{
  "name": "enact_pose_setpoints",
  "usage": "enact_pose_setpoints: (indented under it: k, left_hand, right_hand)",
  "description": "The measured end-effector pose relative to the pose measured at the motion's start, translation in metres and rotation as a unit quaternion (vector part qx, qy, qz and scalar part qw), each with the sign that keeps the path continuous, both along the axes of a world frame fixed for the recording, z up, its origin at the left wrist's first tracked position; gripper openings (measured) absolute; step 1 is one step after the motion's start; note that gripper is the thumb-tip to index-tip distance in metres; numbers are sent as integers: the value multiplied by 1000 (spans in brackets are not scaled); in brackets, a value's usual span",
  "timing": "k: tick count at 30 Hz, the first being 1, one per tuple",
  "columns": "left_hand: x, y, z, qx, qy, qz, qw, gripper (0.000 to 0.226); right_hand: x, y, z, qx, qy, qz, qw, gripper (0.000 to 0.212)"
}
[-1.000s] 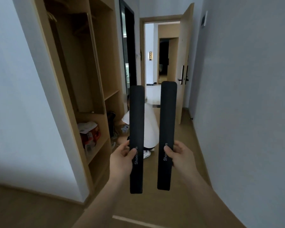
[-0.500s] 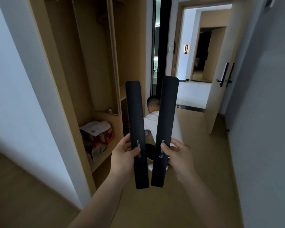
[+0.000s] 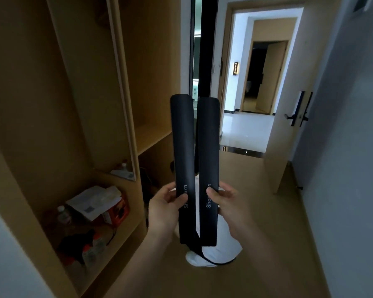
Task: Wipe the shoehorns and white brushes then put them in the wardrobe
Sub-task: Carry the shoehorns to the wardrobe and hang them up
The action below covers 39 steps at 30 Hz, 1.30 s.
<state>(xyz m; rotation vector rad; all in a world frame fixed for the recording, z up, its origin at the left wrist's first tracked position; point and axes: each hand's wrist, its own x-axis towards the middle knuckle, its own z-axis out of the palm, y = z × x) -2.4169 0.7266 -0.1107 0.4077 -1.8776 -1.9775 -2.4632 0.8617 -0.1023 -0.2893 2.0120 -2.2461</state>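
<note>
While you stand this close to the wardrobe, its open bays fill your left side, and the low shelf is already crowded with a carton, bottles and dark clutter; push anything in there blind and you could knock that pile over or leave a shoehorn hanging off the edge. A person in white crouches on the floor right below your grip, mostly hidden behind what you carry, so a dropped piece would likely land on them.

You hold 2 long black shoehorns upright, well clear of any shelf. Your left hand has its fingers pinched on the left shoehorn, and your right hand is clamped the same way on the right shoehorn. Both grips sit low, leaving most of each length above, so they look top-heavy and may tip or twist. Their bottom ends overlap or touch, I cannot tell which; if they rub, 1 could slide loose. No cloth or white brushes are in view.
</note>
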Motion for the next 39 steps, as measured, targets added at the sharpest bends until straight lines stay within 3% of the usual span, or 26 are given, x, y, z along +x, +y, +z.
enact_pose_setpoints:
  k: [9, 19, 23, 32, 39]
  left_hand:
    - [-135, -15, 2, -14, -16, 33, 999, 32]
    - [-258, -5, 21, 21, -3, 174, 985, 38]
    - [-288, -8, 38, -9, 0, 210, 978, 38]
    - [-344, -76, 36, -74, -20, 293, 953, 40]
    - [-408, -168, 55, -87, 8, 275, 957, 37]
  right_hand:
    - [-149, -20, -5, -4, -23, 19, 1000, 21]
    - [-306, -25, 7, -40, -1, 135, 990, 27]
    - [-355, -38, 17, -38, 15, 169, 985, 24]
    - [-421, -119, 8, -46, -5, 216, 975, 24]
    - [-478, -211, 31, -61, 28, 194, 979, 30]
